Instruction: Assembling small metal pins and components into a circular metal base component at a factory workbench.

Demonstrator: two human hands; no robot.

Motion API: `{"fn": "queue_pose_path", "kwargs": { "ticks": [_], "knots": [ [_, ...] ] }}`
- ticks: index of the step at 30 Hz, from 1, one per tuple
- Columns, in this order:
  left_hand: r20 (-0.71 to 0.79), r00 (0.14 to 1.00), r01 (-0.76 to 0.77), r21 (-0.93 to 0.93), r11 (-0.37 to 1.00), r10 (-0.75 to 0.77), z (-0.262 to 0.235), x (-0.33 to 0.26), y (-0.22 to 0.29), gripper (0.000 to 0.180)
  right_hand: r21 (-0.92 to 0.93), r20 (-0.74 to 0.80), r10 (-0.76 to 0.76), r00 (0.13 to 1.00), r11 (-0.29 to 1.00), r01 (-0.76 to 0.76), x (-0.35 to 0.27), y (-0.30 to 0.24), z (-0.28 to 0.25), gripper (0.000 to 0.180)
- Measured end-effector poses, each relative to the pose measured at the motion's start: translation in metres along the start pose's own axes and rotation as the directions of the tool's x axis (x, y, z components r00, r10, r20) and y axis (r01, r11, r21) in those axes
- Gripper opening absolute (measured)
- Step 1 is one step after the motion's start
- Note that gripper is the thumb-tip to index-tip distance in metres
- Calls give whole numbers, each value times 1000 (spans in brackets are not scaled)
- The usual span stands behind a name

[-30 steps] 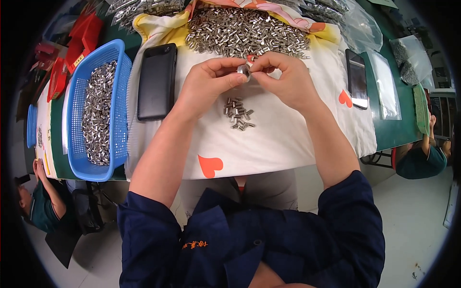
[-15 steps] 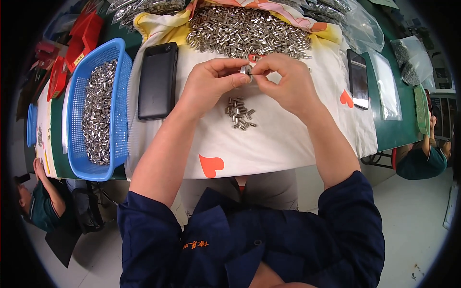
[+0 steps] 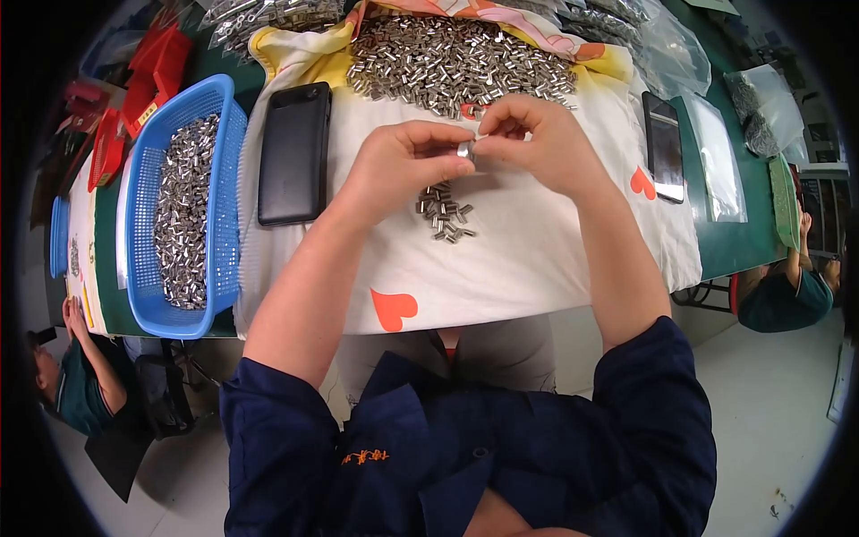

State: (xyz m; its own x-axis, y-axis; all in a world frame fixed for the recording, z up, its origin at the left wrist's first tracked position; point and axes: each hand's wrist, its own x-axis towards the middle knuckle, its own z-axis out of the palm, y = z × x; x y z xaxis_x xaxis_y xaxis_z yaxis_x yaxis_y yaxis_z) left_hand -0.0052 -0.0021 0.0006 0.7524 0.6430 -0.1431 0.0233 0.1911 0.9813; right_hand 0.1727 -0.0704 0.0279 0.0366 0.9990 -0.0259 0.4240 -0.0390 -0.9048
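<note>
Two bare hands meet above a white cloth printed with orange hearts [image 3: 537, 268]; the left hand [image 3: 398, 170] is curled nearly closed, its thumb and forefinger pinching a small silver metal cylinder [image 3: 466, 150]; the right hand [image 3: 537, 143] is likewise curled, its fingertips touching the same piece from the other side, so it sits between both hands. Just below the hands, a small loose cluster of similar silver metal pieces [image 3: 445, 213] lies on the cloth; beyond the hands, at the far edge of the cloth, spreads a large heap of the same silver pieces [image 3: 447, 58]. To the left of the hands rests a black rectangular phone [image 3: 295, 152]; further left, a blue plastic basket [image 3: 143, 295] holds many more silver pieces. To the right lies a second dark phone [image 3: 664, 148], near clear plastic bags [image 3: 716, 161] on a green table [image 3: 743, 251].
</note>
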Motion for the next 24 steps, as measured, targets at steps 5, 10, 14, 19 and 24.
{"fn": "queue_pose_path", "kwargs": {
  "ticks": [5,10,14,19,24],
  "knots": [
    [104,994,30,100,995,-40,2,0,-2,28,-389,-256,-195,947,917,83,16,25,7,10],
    [56,998,9,110,994,-16,1,0,-1,28,-676,-223,-376,899,725,135,19,27,21,8],
    [29,999,19,-35,999,-18,1,2,0,28,-676,-224,-325,919,731,93,15,26,17,8],
    [-48,999,-18,-130,991,12,-4,5,-1,29,-634,-190,-298,936,765,114,10,14,13,9],
    [-60,997,-65,-198,978,54,-6,6,-4,30,-6,-109,-168,980,986,168,-2,0,11,12]
  ]
}}
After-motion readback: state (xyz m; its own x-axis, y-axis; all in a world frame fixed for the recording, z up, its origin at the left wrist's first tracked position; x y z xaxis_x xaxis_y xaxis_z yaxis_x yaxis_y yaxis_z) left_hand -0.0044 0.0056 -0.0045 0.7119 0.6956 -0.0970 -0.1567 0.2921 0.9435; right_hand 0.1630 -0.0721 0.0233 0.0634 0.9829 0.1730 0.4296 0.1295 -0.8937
